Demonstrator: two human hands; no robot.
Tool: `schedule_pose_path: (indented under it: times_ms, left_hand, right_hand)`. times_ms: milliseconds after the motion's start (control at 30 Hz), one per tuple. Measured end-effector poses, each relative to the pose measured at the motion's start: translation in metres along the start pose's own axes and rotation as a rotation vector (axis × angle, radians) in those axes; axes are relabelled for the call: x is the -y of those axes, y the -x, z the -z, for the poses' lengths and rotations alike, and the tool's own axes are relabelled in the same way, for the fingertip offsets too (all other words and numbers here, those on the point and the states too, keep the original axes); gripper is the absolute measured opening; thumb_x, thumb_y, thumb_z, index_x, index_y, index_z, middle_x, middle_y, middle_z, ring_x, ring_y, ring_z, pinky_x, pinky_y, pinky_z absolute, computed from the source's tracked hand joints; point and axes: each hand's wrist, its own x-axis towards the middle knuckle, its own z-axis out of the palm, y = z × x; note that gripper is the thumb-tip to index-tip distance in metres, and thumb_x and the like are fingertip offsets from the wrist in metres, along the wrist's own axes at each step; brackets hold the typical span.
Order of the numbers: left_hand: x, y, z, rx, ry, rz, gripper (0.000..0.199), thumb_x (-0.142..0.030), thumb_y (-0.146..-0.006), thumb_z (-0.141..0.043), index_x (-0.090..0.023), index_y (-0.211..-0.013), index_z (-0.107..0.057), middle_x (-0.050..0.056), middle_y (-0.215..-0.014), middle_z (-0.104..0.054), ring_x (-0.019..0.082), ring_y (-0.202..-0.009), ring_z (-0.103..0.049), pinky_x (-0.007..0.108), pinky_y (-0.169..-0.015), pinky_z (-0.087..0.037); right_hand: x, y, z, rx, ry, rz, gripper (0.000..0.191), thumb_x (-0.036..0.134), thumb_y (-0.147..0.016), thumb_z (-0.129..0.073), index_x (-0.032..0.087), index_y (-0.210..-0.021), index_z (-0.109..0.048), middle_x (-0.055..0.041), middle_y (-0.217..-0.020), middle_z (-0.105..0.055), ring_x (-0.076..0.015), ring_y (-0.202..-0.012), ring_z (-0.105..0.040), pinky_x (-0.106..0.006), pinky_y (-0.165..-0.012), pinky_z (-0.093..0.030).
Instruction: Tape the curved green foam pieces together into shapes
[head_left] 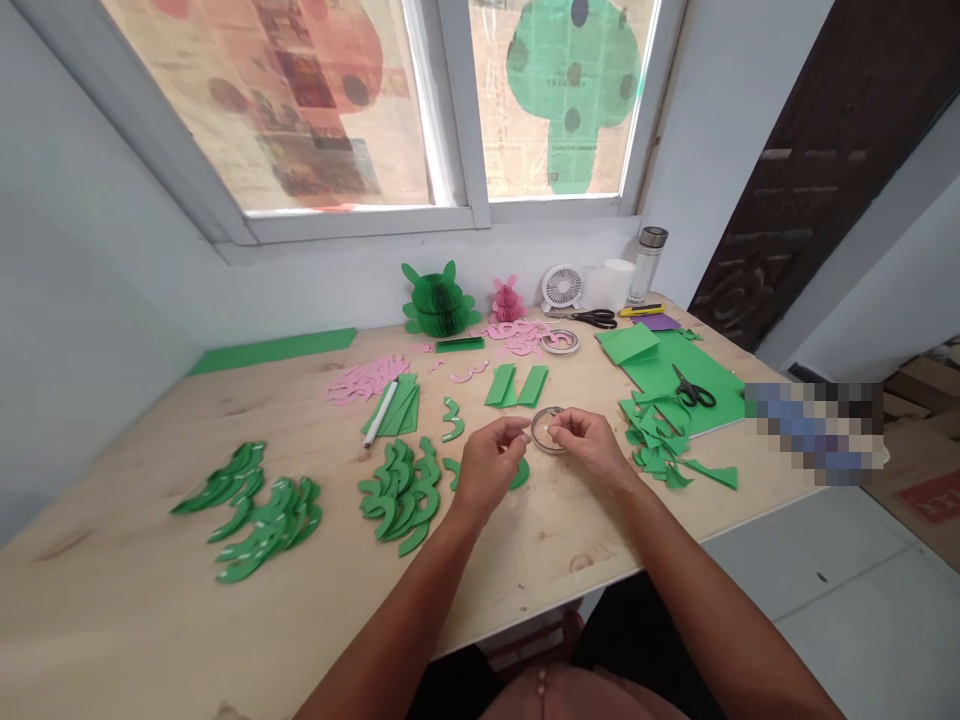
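Note:
A narrow roll of tape is at the fingertips of my right hand, which are closed over its right side. Just left of the roll, my left hand has its thumb and fingers drawn together; whatever they pinch is too small to make out. Under and beside my left hand lies a green paper piece, partly hidden. A wavy green strip with white marks rests farther back. Left of my left hand sits a pile of curved green paper cutouts.
More green cutouts lie at left. Behind are folded green papers, a white marker, pink cutouts and a green honeycomb paper figure. At right are green scraps, scissors and a green sheet.

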Motion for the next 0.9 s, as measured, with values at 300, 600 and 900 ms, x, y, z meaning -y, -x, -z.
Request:
schedule_pose_path:
  times_ms: [300,600,900]
  left_hand:
    - [0.004,0.028,0.013,0.158,-1.011,-0.296,0.014,-0.024,-0.076,-0.054,-0.019,-0.083,-0.065,0.012,-0.092,-0.066,0.029,-0.091,-0.053,0.040,-0.076,-0.036]
    - [0.012,0.024,0.012,0.193,-1.033,-0.213,0.010,-0.019,-0.074,-0.053,-0.019,-0.077,-0.062,0.009,-0.090,-0.065,0.027,-0.091,-0.053,0.036,-0.074,-0.034]
    - [0.010,0.022,0.014,0.157,-0.930,-0.194,0.014,-0.011,-0.072,-0.050,-0.021,-0.074,-0.058,0.005,-0.076,-0.066,0.024,-0.083,-0.056,0.034,-0.072,-0.034]
  right_hand:
    - [-0.006,0.000,-0.001,0.037,0.131,0.014,0.021,0.035,-0.069,-0.062,0.015,-0.067,-0.059,0.0023,-0.061,-0.053,-0.0087,-0.055,-0.042,-0.022,-0.052,-0.032]
    - [-0.008,0.000,-0.002,0.073,0.177,0.027,0.022,0.037,-0.070,-0.063,0.016,-0.067,-0.059,0.0015,-0.060,-0.052,-0.0094,-0.054,-0.043,-0.022,-0.050,-0.032]
    - [0.005,0.006,-0.012,0.116,0.131,-0.012,0.021,0.037,-0.070,-0.063,0.017,-0.067,-0.056,0.0013,-0.061,-0.051,-0.0105,-0.055,-0.044,-0.023,-0.052,-0.033]
